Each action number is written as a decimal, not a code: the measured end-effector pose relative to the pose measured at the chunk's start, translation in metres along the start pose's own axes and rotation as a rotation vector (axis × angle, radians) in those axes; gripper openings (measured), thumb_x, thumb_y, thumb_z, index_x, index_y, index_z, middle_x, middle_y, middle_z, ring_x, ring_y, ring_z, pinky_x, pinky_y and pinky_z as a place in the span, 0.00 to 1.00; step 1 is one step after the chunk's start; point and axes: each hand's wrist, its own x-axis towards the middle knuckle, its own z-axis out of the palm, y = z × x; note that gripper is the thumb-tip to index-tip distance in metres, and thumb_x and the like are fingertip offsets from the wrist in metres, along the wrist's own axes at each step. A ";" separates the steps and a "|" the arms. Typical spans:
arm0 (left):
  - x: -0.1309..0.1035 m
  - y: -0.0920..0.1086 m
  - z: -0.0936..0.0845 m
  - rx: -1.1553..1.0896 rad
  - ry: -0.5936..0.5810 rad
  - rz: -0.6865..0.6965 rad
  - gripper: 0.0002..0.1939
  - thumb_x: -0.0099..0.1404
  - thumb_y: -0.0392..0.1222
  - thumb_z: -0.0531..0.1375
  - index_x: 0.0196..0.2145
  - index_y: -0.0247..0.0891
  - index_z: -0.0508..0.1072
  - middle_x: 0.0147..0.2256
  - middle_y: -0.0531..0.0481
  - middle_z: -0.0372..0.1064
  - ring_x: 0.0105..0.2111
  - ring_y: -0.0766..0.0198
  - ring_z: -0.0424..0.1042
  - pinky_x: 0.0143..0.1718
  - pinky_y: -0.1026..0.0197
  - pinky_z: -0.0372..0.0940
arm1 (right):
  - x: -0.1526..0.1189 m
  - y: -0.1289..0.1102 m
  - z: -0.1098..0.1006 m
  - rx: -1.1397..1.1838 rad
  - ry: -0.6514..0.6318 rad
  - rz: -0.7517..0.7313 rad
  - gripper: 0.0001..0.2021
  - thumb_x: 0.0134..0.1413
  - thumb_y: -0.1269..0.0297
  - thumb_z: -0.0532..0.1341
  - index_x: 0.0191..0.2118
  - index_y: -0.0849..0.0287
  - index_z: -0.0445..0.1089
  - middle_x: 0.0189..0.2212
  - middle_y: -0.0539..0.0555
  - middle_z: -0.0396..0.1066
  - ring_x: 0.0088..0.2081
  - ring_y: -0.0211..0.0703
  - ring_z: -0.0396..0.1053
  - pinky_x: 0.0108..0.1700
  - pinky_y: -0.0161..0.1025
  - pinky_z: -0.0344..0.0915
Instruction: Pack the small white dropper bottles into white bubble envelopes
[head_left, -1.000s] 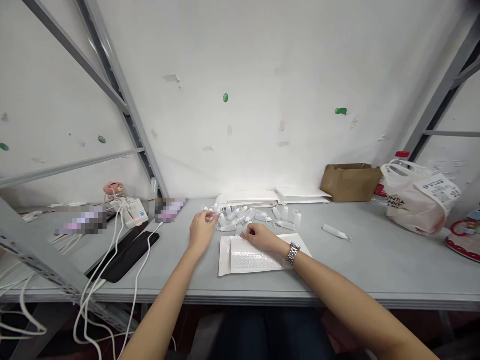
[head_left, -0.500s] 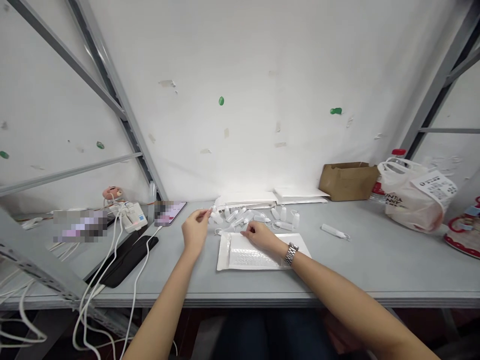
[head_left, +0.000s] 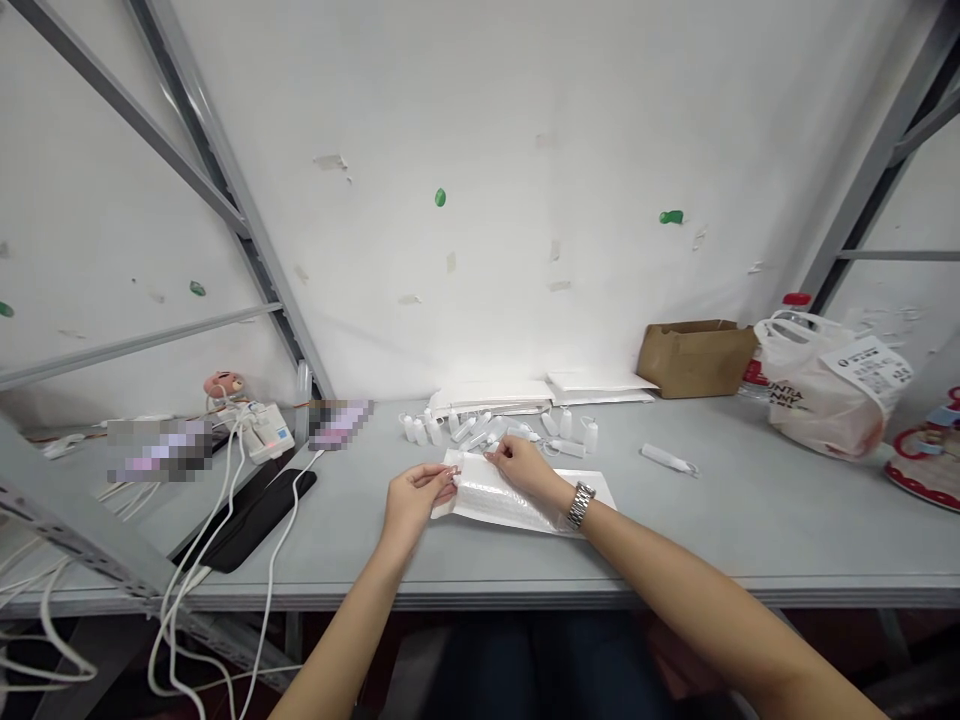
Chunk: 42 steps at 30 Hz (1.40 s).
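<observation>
A white bubble mailer [head_left: 499,500] lies in front of me near the table's front edge, its left end lifted a little. My left hand [head_left: 418,502] is closed at that left end, with thumb and fingers pinching the edge. My right hand [head_left: 523,466], a metal watch on its wrist, is closed on the mailer's far edge with the fingers curled. Just beyond the mailer are several small translucent squeeze bottles [head_left: 591,437] with tethered caps, some upright and others lying down. One more squeeze bottle [head_left: 664,458] lies apart on the right.
Flat white mailers [head_left: 600,386] rest against the wall. At the back right are a brown cardboard box [head_left: 696,360] and a white plastic bag [head_left: 817,400]. Phones, white cables [head_left: 277,560] and a black case [head_left: 259,520] occupy the left, beside the grey shelf post [head_left: 90,530].
My left hand has come down from a small bottle at the back to the mailer's left end, which is now raised. My right hand has stayed at the far edge.
</observation>
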 end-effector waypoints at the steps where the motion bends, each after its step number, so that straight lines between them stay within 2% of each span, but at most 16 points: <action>1: 0.000 0.000 0.002 -0.018 0.001 -0.019 0.15 0.38 0.41 0.71 0.24 0.31 0.75 0.25 0.44 0.76 0.25 0.62 0.75 0.33 0.60 0.71 | 0.000 0.000 0.000 -0.001 0.006 0.003 0.11 0.50 0.63 0.57 0.21 0.58 0.56 0.19 0.47 0.60 0.23 0.36 0.57 0.26 0.34 0.51; 6: 0.002 -0.006 0.011 -0.083 0.039 -0.049 0.11 0.43 0.39 0.70 0.25 0.32 0.75 0.26 0.45 0.76 0.27 0.64 0.76 0.32 0.64 0.71 | 0.000 0.001 0.000 -0.007 0.029 0.001 0.11 0.53 0.61 0.54 0.22 0.57 0.55 0.20 0.47 0.60 0.24 0.36 0.57 0.26 0.33 0.51; 12: 0.006 -0.018 0.017 -0.037 0.011 -0.025 0.13 0.43 0.43 0.69 0.23 0.32 0.73 0.21 0.48 0.74 0.22 0.65 0.73 0.27 0.65 0.69 | -0.002 0.003 0.001 -0.027 0.024 -0.007 0.12 0.53 0.63 0.54 0.22 0.56 0.54 0.18 0.45 0.59 0.22 0.36 0.56 0.25 0.33 0.50; 16: 0.004 -0.017 0.013 0.056 -0.013 0.035 0.15 0.46 0.49 0.66 0.25 0.32 0.75 0.25 0.45 0.76 0.30 0.58 0.75 0.36 0.58 0.69 | 0.000 0.000 -0.004 -0.043 0.051 -0.005 0.11 0.53 0.63 0.54 0.22 0.56 0.54 0.20 0.47 0.60 0.24 0.37 0.57 0.26 0.34 0.51; 19: -0.003 -0.014 0.014 0.147 -0.003 0.094 0.16 0.45 0.48 0.67 0.28 0.34 0.77 0.32 0.44 0.77 0.38 0.54 0.74 0.42 0.57 0.65 | 0.000 -0.002 -0.006 -0.041 0.048 -0.004 0.11 0.54 0.63 0.53 0.22 0.56 0.54 0.19 0.46 0.60 0.24 0.37 0.58 0.27 0.34 0.52; 21: -0.007 -0.013 0.018 0.205 0.012 0.116 0.16 0.44 0.46 0.68 0.30 0.35 0.77 0.34 0.44 0.77 0.40 0.54 0.73 0.42 0.58 0.64 | -0.001 -0.003 -0.006 -0.039 0.041 -0.007 0.11 0.54 0.63 0.54 0.22 0.56 0.54 0.18 0.46 0.59 0.23 0.37 0.57 0.26 0.34 0.52; 24: -0.010 -0.011 0.025 0.282 0.035 0.139 0.14 0.43 0.48 0.68 0.26 0.36 0.75 0.27 0.48 0.75 0.34 0.56 0.72 0.37 0.60 0.62 | -0.002 -0.003 -0.005 -0.038 0.032 -0.023 0.12 0.53 0.63 0.54 0.22 0.56 0.54 0.18 0.46 0.58 0.22 0.37 0.56 0.26 0.34 0.52; 27: -0.007 -0.009 0.027 0.327 0.025 0.148 0.15 0.41 0.50 0.68 0.17 0.38 0.69 0.16 0.56 0.66 0.24 0.62 0.68 0.28 0.63 0.58 | -0.002 -0.006 -0.007 -0.038 0.045 -0.055 0.11 0.54 0.62 0.53 0.22 0.56 0.54 0.19 0.46 0.59 0.23 0.37 0.57 0.26 0.34 0.52; 29: -0.005 -0.006 0.026 0.324 -0.003 0.133 0.17 0.42 0.52 0.67 0.16 0.37 0.67 0.14 0.58 0.61 0.21 0.65 0.65 0.26 0.64 0.56 | -0.002 -0.009 -0.008 -0.038 0.055 -0.082 0.11 0.54 0.62 0.53 0.23 0.56 0.54 0.20 0.46 0.60 0.24 0.37 0.57 0.27 0.34 0.52; 35: -0.004 -0.002 0.021 0.243 -0.112 0.057 0.22 0.44 0.54 0.65 0.31 0.32 0.75 0.19 0.52 0.70 0.22 0.63 0.68 0.27 0.63 0.59 | 0.000 -0.010 -0.010 -0.047 0.059 -0.127 0.12 0.53 0.63 0.55 0.22 0.56 0.54 0.20 0.46 0.60 0.24 0.37 0.56 0.27 0.35 0.51; 42: -0.001 -0.008 0.029 0.220 -0.172 0.132 0.20 0.47 0.54 0.63 0.27 0.32 0.76 0.21 0.51 0.71 0.28 0.59 0.70 0.31 0.62 0.61 | -0.003 -0.009 -0.004 -0.029 0.056 -0.107 0.12 0.52 0.65 0.55 0.21 0.56 0.54 0.18 0.45 0.58 0.23 0.37 0.55 0.27 0.34 0.50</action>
